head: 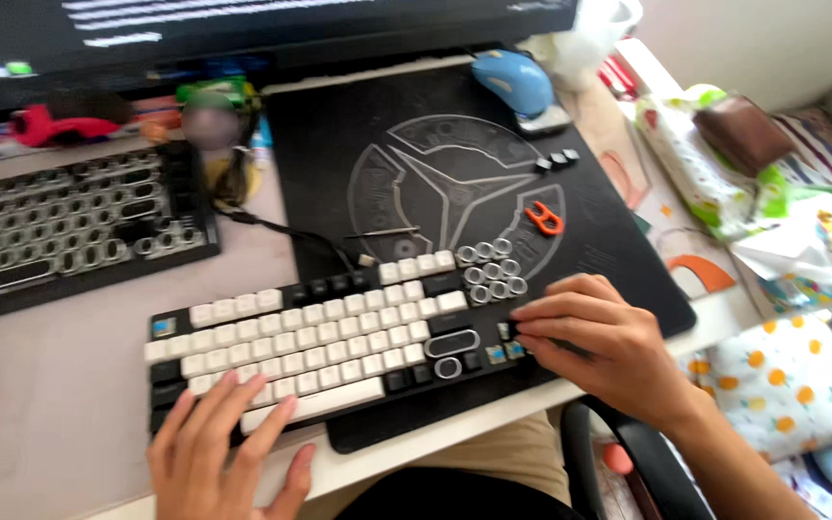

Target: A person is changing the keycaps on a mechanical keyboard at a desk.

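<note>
On the keyboard (339,332), the left hand (223,453) rests flat with open grip at its near edge, while the right hand (609,337) pinches narrowly at its right end.

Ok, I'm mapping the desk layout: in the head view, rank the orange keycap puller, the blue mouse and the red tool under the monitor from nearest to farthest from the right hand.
From the right hand at the keyboard's right end:
1. Orange keycap puller, just above the hand on the black mat.
2. Blue mouse, at the mat's top right corner.
3. Red tool, far left under the monitor.
</note>
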